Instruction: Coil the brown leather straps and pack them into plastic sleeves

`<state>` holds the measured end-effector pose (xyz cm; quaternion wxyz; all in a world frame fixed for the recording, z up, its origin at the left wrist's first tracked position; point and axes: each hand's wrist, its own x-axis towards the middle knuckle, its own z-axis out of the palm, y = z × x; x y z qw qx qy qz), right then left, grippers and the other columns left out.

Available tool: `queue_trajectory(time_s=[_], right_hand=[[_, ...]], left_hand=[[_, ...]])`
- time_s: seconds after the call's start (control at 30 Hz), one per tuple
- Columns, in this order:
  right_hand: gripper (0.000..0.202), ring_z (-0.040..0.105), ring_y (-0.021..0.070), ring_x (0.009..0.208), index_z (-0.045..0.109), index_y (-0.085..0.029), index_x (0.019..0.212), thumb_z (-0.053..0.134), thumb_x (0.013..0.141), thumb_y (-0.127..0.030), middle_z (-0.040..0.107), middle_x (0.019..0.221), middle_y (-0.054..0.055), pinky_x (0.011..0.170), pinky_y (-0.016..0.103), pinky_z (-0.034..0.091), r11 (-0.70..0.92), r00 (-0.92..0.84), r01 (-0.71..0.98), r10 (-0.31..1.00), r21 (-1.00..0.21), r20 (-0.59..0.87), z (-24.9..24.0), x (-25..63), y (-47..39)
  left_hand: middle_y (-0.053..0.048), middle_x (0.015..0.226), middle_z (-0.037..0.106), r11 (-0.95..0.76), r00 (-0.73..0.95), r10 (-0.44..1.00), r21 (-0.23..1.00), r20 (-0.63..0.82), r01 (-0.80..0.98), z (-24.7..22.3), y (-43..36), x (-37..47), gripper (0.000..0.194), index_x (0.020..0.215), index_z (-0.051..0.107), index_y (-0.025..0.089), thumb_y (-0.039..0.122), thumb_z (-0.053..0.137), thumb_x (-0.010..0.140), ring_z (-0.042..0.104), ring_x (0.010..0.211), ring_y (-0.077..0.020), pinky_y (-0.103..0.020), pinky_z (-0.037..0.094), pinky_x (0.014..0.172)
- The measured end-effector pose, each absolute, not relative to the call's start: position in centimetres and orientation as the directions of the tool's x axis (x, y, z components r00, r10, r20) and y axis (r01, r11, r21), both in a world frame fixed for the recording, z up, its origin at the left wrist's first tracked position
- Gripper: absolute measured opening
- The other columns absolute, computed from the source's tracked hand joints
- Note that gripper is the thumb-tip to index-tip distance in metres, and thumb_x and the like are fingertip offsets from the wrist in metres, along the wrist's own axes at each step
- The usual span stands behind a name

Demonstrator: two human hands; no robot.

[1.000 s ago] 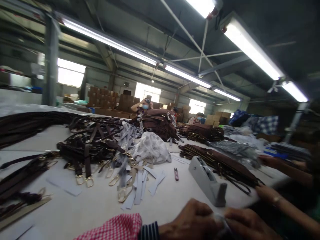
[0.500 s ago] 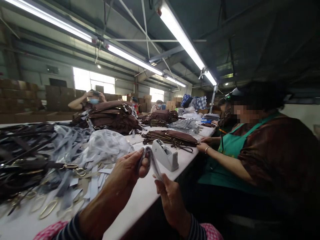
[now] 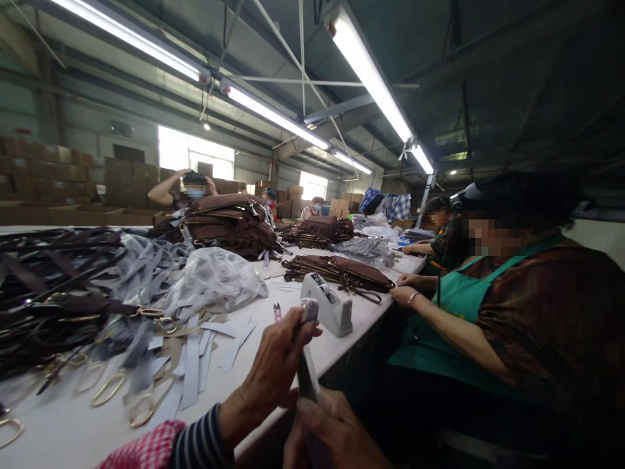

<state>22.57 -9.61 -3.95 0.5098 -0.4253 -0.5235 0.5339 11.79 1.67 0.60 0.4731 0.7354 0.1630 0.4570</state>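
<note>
By the tape dispenser [image 3: 340, 317] | your left hand [image 3: 268, 358], right hand [image 3: 336, 426] both pinching a grey strip [image 3: 307, 374] | sloppy grip might drop it

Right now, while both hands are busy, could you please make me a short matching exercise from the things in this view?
Things:
1. grey strip
2. tape dispenser
3. nearest apron
4. left cuff

Places, colours and states:
A. green, worn by a person on the right
B. dark with pale stripes
C. held by the left hand above and the right hand below
D. standing on the white table

Right pairs: 1-C, 2-D, 3-A, 4-B.
</note>
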Motion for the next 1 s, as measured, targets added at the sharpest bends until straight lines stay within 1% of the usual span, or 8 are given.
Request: queue_trajectory(time_s=[0.07,0.17,0.23,0.4,0.57,0.73,0.87,1.0], right_hand=[[0.051,0.052,0.0113,0.047,0.063,-0.012,0.102,0.063,0.089,-0.061,0.066,0.06,0.003,0.048,0.021,0.036,0.019,-0.077,-0.024,0.997,-1.0,0.021,-2.3,24.2,-10.3],[0.05,0.043,0.0089,0.044,0.061,-0.013,0.116,0.076,0.08,-0.044,0.06,0.057,-0.004,0.044,0.02,0.027,0.031,0.113,0.108,0.993,-0.994,0.043,0.1,27.3,-10.3],[0.05,0.045,0.0093,0.051,0.063,-0.015,0.115,0.081,0.074,-0.037,0.06,0.06,-0.005,0.049,0.021,0.029,0.11,0.19,0.254,0.969,-0.961,0.161,1.7,29.5,-9.6],[0.031,0.05,0.0129,0.064,0.072,-0.015,0.073,0.079,0.079,-0.044,0.06,0.065,-0.001,0.062,0.026,0.036,0.255,0.072,0.517,0.938,-0.817,0.339,4.0,33.3,-6.9],[0.041,0.047,0.0126,0.066,0.073,-0.015,0.079,0.071,0.085,-0.055,0.057,0.067,-0.001,0.066,0.027,0.036,0.268,-0.016,0.337,0.96,-0.903,0.279,1.9,32.5,-5.0],[0.051,0.047,0.0138,0.067,0.065,-0.017,0.082,0.049,0.098,-0.064,0.054,0.072,0.0,0.066,0.027,0.039,0.394,0.321,0.198,0.839,-0.898,0.439,-3.3,27.0,-4.4],[0.058,0.047,0.0159,0.06,0.068,-0.02,0.097,0.045,0.095,-0.073,0.051,0.063,0.0,0.062,0.03,0.043,0.327,0.378,0.24,0.836,-0.914,0.398,-7.7,22.2,-5.2],[0.077,0.046,0.0139,0.046,0.062,-0.015,0.124,0.041,0.09,-0.081,0.055,0.056,-0.001,0.049,0.027,0.04,0.183,0.151,0.145,0.967,-0.972,0.205,-9.4,20.1,-6.9]], left_hand=[[-0.004,0.079,0.065,-0.712,0.585,0.529,0.696,0.615,-0.087,-0.4,1.7,11.8,0.009,0.09,0.063,0.021,0.024,0.057,0.096,0.059,0.07,-0.0174,-0.026,0.042,0.068],[-0.001,0.075,0.06,-0.822,0.671,0.427,0.569,0.607,0.009,-0.9,1.9,11.7,0.02,0.084,0.056,0.022,0.024,0.046,0.101,0.051,0.063,-0.0158,-0.026,0.036,0.064],[-0.001,0.074,0.061,-0.817,0.723,0.441,0.571,0.531,0.079,-0.9,2.0,11.7,0.022,0.081,0.053,0.022,0.031,0.049,0.101,0.052,0.063,-0.016,-0.026,0.033,0.063],[-0.001,0.067,0.063,-0.675,0.78,0.513,0.731,0.36,0.106,-0.4,1.6,12.2,0.035,0.075,0.056,0.021,0.045,0.053,0.099,0.058,0.06,-0.0161,-0.025,0.034,0.06],[-0.002,0.058,0.061,-0.171,0.773,0.618,0.984,0.139,-0.04,-0.2,1.3,12.7,0.046,0.07,0.062,0.014,0.053,0.059,0.094,0.054,0.049,-0.0118,-0.021,0.035,0.051],[-0.003,0.066,0.065,0.248,0.749,0.661,0.935,0.026,-0.252,1.6,1.4,12.3,0.036,0.077,0.068,0.009,0.043,0.073,0.087,0.053,0.048,-0.0072,-0.016,0.038,0.047],[-0.004,0.07,0.067,0.291,0.678,0.729,0.853,0.095,-0.433,4.4,1.5,11.0,0.022,0.082,0.071,0.008,0.029,0.076,0.084,0.057,0.053,-0.0088,-0.018,0.048,0.054],[-0.011,0.089,0.075,0.077,0.562,0.798,0.89,0.215,-0.449,4.9,2.0,10.3,0.022,0.095,0.071,0.01,0.03,0.072,0.087,0.071,0.075,-0.0189,-0.027,0.055,0.072]])
